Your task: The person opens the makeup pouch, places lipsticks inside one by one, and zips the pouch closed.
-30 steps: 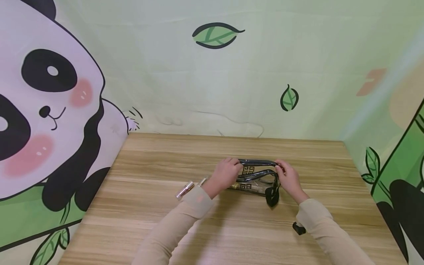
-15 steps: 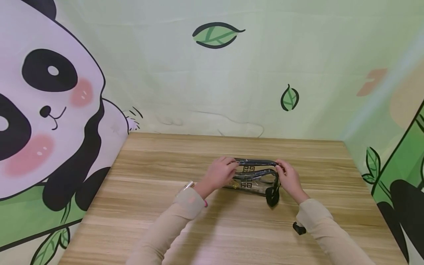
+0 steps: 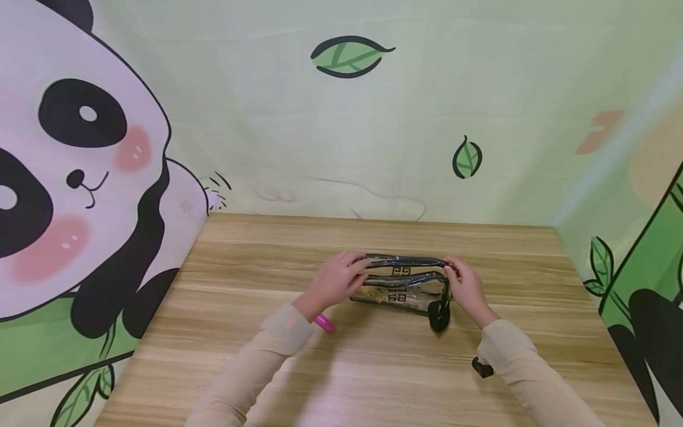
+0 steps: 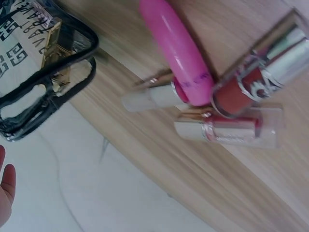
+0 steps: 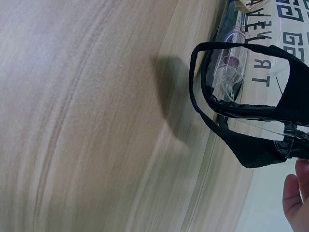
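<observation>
A clear pouch with black trim (image 3: 397, 287) lies on the table in the head view, its top gaping. At its right end, my right hand (image 3: 466, 290) pinches the upper rim; a black strap loop (image 5: 195, 82) hangs there in the right wrist view. My left hand (image 3: 336, 279) is at the pouch's left end with fingers extended; the left wrist view shows its fingers (image 4: 7, 183) apart from the rim and holding nothing. Inside the pouch are a gold item (image 4: 58, 48) and a clear tube (image 5: 229, 67).
Left of the pouch, a bright pink tube (image 4: 176, 48) lies among lip gloss tubes: a pale one (image 4: 149, 96), a pinkish-red one (image 4: 231, 128) and a larger brownish-red one (image 4: 239, 92). A small black object (image 3: 482, 367) shows below the right sleeve. A printed panda backdrop (image 3: 341, 148) rises behind.
My left hand has moved left along the pouch, baring more of its left end and covering the tubes beside it; the pink tube now shows below that wrist. My right hand has stayed put.
</observation>
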A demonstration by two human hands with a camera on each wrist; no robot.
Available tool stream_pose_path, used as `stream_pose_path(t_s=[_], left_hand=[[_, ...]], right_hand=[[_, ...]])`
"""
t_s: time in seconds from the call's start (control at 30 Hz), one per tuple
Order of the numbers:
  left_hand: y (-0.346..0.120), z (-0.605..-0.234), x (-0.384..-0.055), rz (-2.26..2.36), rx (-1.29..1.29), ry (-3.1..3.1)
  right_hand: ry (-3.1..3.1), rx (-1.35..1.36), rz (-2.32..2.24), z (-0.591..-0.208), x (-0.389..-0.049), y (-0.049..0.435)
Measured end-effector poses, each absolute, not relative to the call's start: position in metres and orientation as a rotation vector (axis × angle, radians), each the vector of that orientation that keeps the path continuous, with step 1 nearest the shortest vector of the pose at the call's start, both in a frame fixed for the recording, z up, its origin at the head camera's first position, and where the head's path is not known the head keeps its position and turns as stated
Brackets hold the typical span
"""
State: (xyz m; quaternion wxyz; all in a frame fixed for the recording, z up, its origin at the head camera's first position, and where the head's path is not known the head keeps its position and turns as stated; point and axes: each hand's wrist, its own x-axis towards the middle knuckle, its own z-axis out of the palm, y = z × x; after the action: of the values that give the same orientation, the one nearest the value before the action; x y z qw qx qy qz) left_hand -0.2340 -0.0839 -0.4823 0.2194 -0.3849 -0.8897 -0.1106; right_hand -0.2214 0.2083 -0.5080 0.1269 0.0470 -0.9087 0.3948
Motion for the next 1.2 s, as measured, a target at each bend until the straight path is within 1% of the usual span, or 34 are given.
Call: stream_pose_path(t_s=[0.2, 0.5, 0.83, 1.2], left_hand=[[-0.098, -0.481, -0.231, -0.255, -0.989, -2.584], [-0.117, -0.487, -0.225, -0.325, -0.916, -2.675], [-0.148, -0.51, -0.227, -0.255, -0.785, -2.825], [-0.176, -0.525, -0.22, -0.273, -0.728, -2.917]], right_hand=[[-2.675, 0.136, 1.164, -0.51, -0.222, 0.209], [-2.688, 0.137, 1.178, -0.512, -0.222, 0.211], [-2.7, 0.125, 1.182, -0.512, -0.222, 0.211], [-2.687, 0.138, 1.177, -0.511, -0.222, 0.21]])
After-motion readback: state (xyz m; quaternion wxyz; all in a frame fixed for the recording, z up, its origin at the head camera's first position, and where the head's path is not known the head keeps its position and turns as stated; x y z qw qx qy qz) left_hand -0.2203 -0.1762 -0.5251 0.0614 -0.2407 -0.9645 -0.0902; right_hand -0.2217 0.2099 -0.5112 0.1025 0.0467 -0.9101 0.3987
